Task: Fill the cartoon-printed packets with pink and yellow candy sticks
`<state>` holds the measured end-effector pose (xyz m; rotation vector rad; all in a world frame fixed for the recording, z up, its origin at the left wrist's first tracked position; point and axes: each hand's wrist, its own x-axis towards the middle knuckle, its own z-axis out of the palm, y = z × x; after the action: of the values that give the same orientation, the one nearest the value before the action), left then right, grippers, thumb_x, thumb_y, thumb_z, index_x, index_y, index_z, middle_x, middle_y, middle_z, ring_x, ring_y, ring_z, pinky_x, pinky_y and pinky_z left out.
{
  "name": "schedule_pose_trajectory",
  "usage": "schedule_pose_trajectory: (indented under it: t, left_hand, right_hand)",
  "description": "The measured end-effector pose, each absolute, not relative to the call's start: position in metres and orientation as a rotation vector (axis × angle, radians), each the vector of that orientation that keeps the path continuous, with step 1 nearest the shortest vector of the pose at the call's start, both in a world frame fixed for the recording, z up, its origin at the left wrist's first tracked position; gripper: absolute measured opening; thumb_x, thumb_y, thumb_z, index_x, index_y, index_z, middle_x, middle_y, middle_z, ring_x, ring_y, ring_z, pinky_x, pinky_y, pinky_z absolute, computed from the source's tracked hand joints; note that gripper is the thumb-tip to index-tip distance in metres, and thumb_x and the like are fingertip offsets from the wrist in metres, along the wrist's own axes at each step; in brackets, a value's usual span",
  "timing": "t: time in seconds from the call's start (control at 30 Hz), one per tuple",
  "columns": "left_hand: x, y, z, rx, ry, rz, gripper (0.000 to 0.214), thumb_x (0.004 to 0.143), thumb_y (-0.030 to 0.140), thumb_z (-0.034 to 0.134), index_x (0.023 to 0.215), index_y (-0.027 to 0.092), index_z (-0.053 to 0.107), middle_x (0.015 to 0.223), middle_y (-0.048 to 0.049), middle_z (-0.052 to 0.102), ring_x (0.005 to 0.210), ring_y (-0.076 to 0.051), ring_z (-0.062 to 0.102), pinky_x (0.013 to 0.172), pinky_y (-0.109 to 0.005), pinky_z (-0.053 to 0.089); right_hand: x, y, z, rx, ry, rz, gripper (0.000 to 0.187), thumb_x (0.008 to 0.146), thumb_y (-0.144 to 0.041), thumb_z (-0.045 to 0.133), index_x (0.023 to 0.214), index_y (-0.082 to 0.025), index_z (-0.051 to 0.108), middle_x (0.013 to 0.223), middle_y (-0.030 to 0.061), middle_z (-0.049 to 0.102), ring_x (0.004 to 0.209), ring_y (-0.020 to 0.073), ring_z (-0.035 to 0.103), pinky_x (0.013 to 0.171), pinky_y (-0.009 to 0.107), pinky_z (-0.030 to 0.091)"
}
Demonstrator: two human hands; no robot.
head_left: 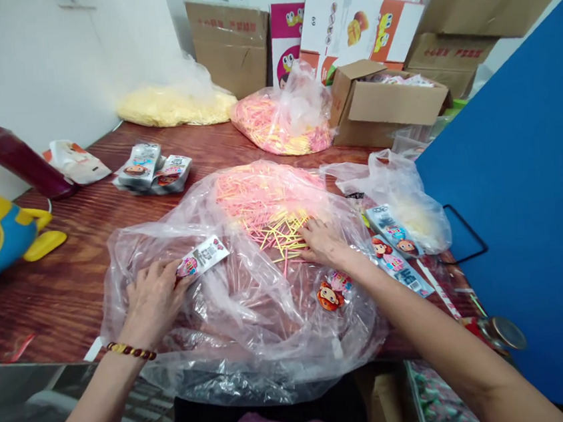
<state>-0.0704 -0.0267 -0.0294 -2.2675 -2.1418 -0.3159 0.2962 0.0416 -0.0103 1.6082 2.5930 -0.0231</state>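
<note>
Now, clock centred on clear bag (pixel 248 375): left hand (pixel 157 294) at nine, clamped on printed packet (pixel 208 254) at ten; right hand (pixel 322 241) at two, fingertips among sticks (pixel 283 231) at one, pinch can't be told. Best touch lightly lest sticks snap, packet steady.

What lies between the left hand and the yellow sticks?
In the head view, the printed packet held by the left hand, then the crumpled clear plastic bag.

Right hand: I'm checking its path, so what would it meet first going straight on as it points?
The right hand would probably meet the yellow sticks at its fingertips first; exact depth is unclear.
</note>
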Motion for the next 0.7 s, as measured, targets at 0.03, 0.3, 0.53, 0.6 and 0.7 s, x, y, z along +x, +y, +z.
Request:
schedule_pose_trajectory:
  t: [0.03, 0.3, 0.53, 0.6, 0.7]
  left_hand:
    - [-0.071, -0.027, -0.032, -2.272, -2.152, -0.291, 0.047, 0.093, 0.047, 0.039, 0.122, 0.017, 0.062, 0.124, -0.0203, 0.060, 0.104, -0.044, 0.056, 0.078, -0.055, 0.046]
    - [-0.078, -0.021, -0.044, -2.336, -2.220, -0.267, 0.052, 0.095, 0.048, 0.037, 0.132, 0.016, 0.053, 0.126, -0.0208, 0.059, 0.107, -0.042, 0.057, 0.083, -0.055, 0.045]
    - [-0.076, -0.017, -0.043, -2.328, -2.231, -0.231, 0.051, 0.095, 0.048, 0.036, 0.133, 0.018, 0.053, 0.124, -0.0192, 0.061, 0.110, -0.042, 0.056, 0.084, -0.056, 0.044]
    - [-0.075, -0.018, -0.044, -2.311, -2.234, -0.229, 0.051, 0.095, 0.048, 0.036, 0.133, 0.018, 0.052, 0.124, -0.0190, 0.061, 0.111, -0.042, 0.056, 0.085, -0.056, 0.043]
    - [-0.076, -0.019, -0.045, -2.318, -2.219, -0.224, 0.050, 0.095, 0.048, 0.037, 0.132, 0.018, 0.053, 0.125, -0.0182, 0.061, 0.113, -0.041, 0.056, 0.085, -0.054, 0.043]
  right_hand:
    - [0.294, 0.047, -0.010, 1.587, 2.585, -0.021, 0.047, 0.083, -0.038, 0.065, 0.122, -0.013, 0.058, 0.119, 0.0181, 0.058, 0.110, 0.0325, 0.052, 0.093, 0.042, 0.040]
    - [0.296, 0.077, -0.009, 1.297, 2.648, -0.226, 0.044, 0.085, -0.034, 0.060, 0.126, -0.018, 0.058, 0.125, 0.0159, 0.054, 0.114, 0.0314, 0.050, 0.099, 0.044, 0.036]
    - [0.286, 0.090, -0.009, 1.106, 2.777, -0.229, 0.056, 0.085, -0.033, 0.061, 0.138, -0.018, 0.049, 0.142, 0.0149, 0.046, 0.124, 0.0337, 0.043, 0.103, 0.048, 0.034]
    - [0.283, 0.091, -0.009, 1.032, 2.787, -0.238, 0.055, 0.086, -0.031, 0.060, 0.138, -0.018, 0.050, 0.143, 0.0136, 0.047, 0.125, 0.0333, 0.043, 0.104, 0.048, 0.034]
    - [0.285, 0.090, -0.007, 1.048, 2.751, -0.205, 0.050, 0.086, -0.033, 0.059, 0.134, -0.018, 0.053, 0.135, 0.0138, 0.053, 0.121, 0.0337, 0.048, 0.103, 0.050, 0.036]
